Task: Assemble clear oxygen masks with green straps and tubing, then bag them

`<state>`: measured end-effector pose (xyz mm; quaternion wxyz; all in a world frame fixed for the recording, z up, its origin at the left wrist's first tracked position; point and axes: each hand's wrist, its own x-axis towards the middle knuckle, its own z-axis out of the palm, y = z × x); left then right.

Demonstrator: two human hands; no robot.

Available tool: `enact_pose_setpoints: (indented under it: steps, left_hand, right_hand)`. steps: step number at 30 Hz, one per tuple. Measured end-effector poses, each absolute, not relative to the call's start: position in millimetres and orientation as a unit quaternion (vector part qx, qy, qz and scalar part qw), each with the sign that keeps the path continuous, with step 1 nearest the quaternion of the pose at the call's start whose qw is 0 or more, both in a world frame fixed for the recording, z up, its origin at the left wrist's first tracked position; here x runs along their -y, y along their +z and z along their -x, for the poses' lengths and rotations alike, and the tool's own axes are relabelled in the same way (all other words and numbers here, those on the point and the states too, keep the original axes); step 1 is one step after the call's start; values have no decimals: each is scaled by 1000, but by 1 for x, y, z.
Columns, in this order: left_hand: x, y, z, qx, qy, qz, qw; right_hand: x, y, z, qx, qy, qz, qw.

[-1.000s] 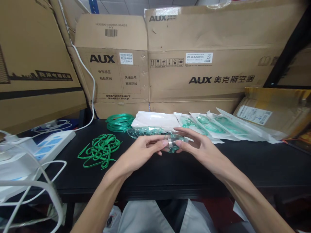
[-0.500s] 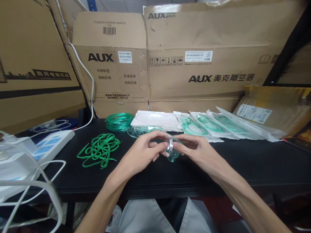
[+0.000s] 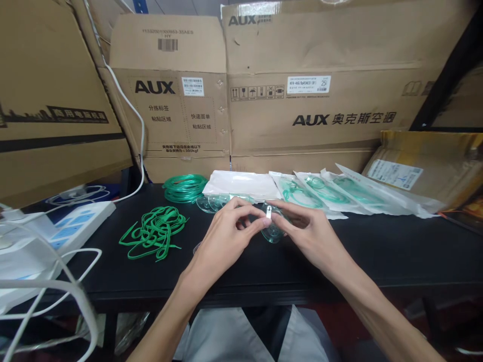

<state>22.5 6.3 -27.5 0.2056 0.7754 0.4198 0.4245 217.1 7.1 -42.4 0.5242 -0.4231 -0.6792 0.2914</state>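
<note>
A clear green oxygen mask is held above the black table, between my two hands. My left hand is closed, its thumb and fingertips pinching at the mask's left edge beside a thin metal nose clip. From the other side my right hand grips the mask, thumb in front and fingers over the top. The fingers hide much of the mask. Behind my left hand lie more clear masks. A small clear curved piece shows partly beside my left wrist.
Left on the table lie a heap of green elastic cord and coiled green tubing. White packages and bagged mask sets line the back, before cardboard boxes. A power strip with cables stands left.
The mask has turned and risen slightly, so the metal clip looks smaller and more upright. My left fingers have shifted on it. A clear curved piece now shows by my left wrist.
</note>
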Motion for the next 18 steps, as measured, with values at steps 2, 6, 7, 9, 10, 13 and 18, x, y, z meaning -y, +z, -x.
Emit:
enact_pose_setpoints:
  steps: [2, 6, 7, 9, 10, 13, 18]
  left_hand:
    - [-6, -28, -22, -430, 412, -779, 197]
    - [-5, -27, -24, -442, 405, -776, 196]
    - [-5, -27, -24, -443, 407, -774, 198]
    - [-5, -27, -25, -442, 412, -771, 202]
    - [-5, -27, -25, -440, 413, -771, 204]
    - [-6, -28, -24, -438, 412, -772, 208]
    - [-7, -32, -27, -431, 420, -767, 221]
  right_hand:
    - [-7, -43, -216, 682, 288, 425, 521]
    - [-6, -43, -216, 674, 297, 437, 516]
    - [-6, -43, -217, 671, 299, 442, 514]
    - [-5, -44, -217, 667, 301, 453, 509]
    - [-5, -44, -218, 667, 299, 458, 506]
    - [-5, -45, -219, 670, 294, 464, 499]
    - [-5, -47, -219, 678, 275, 456, 508]
